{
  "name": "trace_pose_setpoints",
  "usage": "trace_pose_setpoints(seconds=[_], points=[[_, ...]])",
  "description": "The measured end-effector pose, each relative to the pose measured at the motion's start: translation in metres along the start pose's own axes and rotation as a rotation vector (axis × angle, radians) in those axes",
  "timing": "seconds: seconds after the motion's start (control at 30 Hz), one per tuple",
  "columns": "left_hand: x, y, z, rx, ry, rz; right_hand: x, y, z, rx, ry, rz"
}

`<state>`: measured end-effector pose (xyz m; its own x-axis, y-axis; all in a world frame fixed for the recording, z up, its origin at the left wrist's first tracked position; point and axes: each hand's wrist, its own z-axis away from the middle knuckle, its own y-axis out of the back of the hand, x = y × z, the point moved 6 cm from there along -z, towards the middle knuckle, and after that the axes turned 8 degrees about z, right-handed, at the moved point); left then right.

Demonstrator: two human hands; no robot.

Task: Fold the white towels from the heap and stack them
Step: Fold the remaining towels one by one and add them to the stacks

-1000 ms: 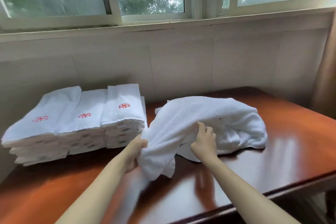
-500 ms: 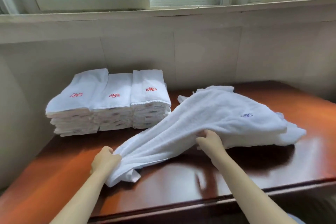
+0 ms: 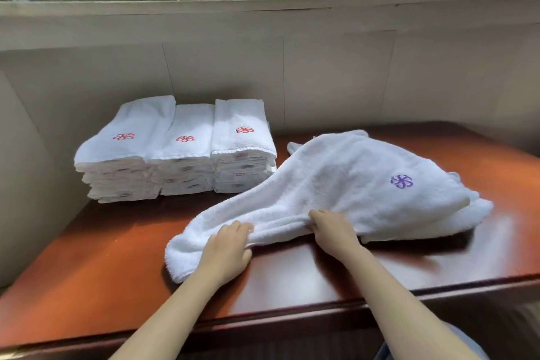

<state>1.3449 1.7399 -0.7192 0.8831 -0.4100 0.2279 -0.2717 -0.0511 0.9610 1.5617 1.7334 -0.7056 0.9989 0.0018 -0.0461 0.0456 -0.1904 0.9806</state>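
Hands first, from my screen: I see the left hand [image 3: 228, 245] and right hand [image 3: 333, 228] each curled round the near edge of the loose white terry towel [image 3: 350, 184] with a purple emblem, sprawled on the glossy red-brown wooden table [image 3: 87, 272]; folded white towel stacks [image 3: 175, 152] with red emblems sit back left

A white towel [image 3: 336, 184] marked with a purple pinwheel emblem [image 3: 401, 181] is seen on a glossy reddish-brown bench [image 3: 117, 257], beside three stacks of white folded towels [image 3: 175, 152] embroidered with red pinwheel emblems [image 3: 185, 139].
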Motion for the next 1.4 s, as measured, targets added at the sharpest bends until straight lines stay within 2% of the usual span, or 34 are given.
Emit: trace_pose_setpoints(seconds=[0.07, 0.17, 0.23, 0.3, 0.53, 0.67, 0.8, 0.87, 0.93, 1.03, 1.1, 1.2, 1.3, 1.4], points=[[-0.007, 0.004, 0.001, 0.087, 0.046, 0.037, -0.001, 0.003, 0.003, 0.004, -0.001, -0.044], [-0.014, 0.009, 0.008, 0.241, 0.087, 0.101, -0.019, 0.004, 0.016, -0.058, 0.107, -0.100], [-0.021, 0.015, 0.012, 0.292, 0.153, 0.169, -0.034, 0.003, 0.029, -0.135, 0.187, -0.121], [-0.030, 0.020, 0.017, 0.305, 0.180, 0.193, -0.051, 0.001, 0.040, -0.140, 0.246, -0.039], [-0.044, 0.028, 0.037, 0.237, 0.199, 0.051, -0.066, 0.019, 0.057, 0.219, 0.099, 0.193], [-0.047, 0.038, 0.051, 0.302, 0.221, 0.068, -0.073, 0.043, 0.076, 0.621, 0.138, 0.182], [-0.054, 0.072, 0.062, 0.403, 0.253, 0.041, -0.069, 0.077, 0.083, 0.879, 0.155, 0.118], [-0.065, 0.098, 0.065, 0.486, 0.303, 0.062, -0.058, 0.102, 0.076, 0.944, 0.142, 0.065], [-0.075, 0.121, 0.065, 0.548, 0.341, 0.076, -0.042, 0.127, 0.062, 0.913, 0.071, 0.076], [-0.076, 0.153, 0.062, 0.604, 0.321, 0.070, -0.026, 0.144, 0.032, 0.622, -0.072, 0.156], [-0.073, 0.176, 0.060, 0.654, 0.297, 0.061, -0.021, 0.145, 0.019, 0.536, -0.119, 0.035], [-0.073, 0.211, 0.063, 0.753, 0.326, 0.064, -0.020, 0.158, 0.015, 0.551, -0.215, -0.309], [-0.084, 0.244, 0.073, 0.839, 0.382, 0.074, -0.030, 0.183, 0.008, 0.537, -0.165, -0.586], [-0.102, 0.275, 0.090, 0.900, 0.434, 0.093, -0.043, 0.217, 0.005, 0.418, 0.039, -0.706]])
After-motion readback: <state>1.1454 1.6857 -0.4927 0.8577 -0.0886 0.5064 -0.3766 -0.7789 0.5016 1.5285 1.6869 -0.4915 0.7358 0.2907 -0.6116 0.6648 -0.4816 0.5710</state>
